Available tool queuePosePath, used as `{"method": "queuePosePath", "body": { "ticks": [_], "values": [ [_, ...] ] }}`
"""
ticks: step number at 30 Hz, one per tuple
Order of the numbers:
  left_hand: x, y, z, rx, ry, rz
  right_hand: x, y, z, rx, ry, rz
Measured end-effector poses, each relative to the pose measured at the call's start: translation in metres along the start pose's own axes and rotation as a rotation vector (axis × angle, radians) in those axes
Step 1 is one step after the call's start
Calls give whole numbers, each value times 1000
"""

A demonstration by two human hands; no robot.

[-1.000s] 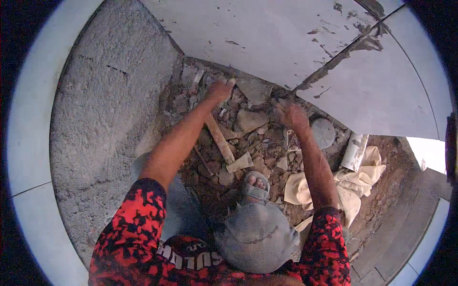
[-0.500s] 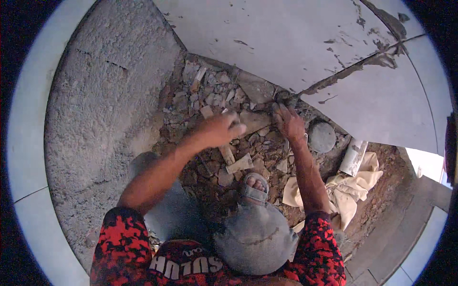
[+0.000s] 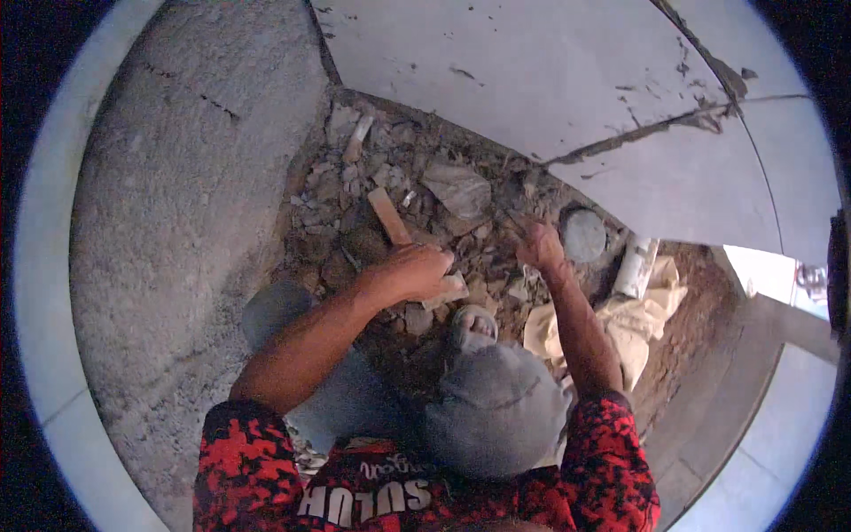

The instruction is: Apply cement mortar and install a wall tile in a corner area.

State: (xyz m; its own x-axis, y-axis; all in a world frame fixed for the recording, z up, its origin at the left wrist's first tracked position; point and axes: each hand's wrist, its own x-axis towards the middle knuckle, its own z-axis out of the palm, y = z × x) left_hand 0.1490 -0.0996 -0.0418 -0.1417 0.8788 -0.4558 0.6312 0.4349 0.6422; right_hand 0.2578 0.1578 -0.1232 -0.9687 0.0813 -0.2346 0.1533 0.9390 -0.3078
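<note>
My left hand (image 3: 415, 269) is low over the rubble, its fingers curled over the lower part of a tan, wood-like strip (image 3: 388, 215). The strip's upper end sticks out beyond the knuckles, and the hand hides the rest. Beside those fingers lies a pale, flat broken piece (image 3: 455, 288). My right hand (image 3: 538, 246) reaches down into dark rubble (image 3: 496, 239), left of a round grey disc (image 3: 585, 235). Its fingertips are blurred against the debris, so whether they hold anything does not show. A flat grey slab (image 3: 457, 189) lies beyond both hands.
A rough grey cement wall (image 3: 186, 186) rises on the left, and large pale tiles (image 3: 479, 75) border the far side. At right are a white pipe (image 3: 636, 268) and a crumpled cream sheet (image 3: 625, 328). My sandalled foot (image 3: 474, 324) stands in the rubble.
My left hand has come down and nearer onto the tan strip. The right hand has drawn back slightly from the tile edge. The whole view has shifted a little.
</note>
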Motion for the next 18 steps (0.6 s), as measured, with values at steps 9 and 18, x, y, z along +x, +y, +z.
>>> {"method": "queuePosePath", "body": {
  "ticks": [9,18],
  "values": [
    [4,-11,-15,-110,-106,43,-167,-37,-11,63,126,318],
    [16,-13,-20,-50,-185,-95,-380,-151,-57,350,543,1121]
  ]
}}
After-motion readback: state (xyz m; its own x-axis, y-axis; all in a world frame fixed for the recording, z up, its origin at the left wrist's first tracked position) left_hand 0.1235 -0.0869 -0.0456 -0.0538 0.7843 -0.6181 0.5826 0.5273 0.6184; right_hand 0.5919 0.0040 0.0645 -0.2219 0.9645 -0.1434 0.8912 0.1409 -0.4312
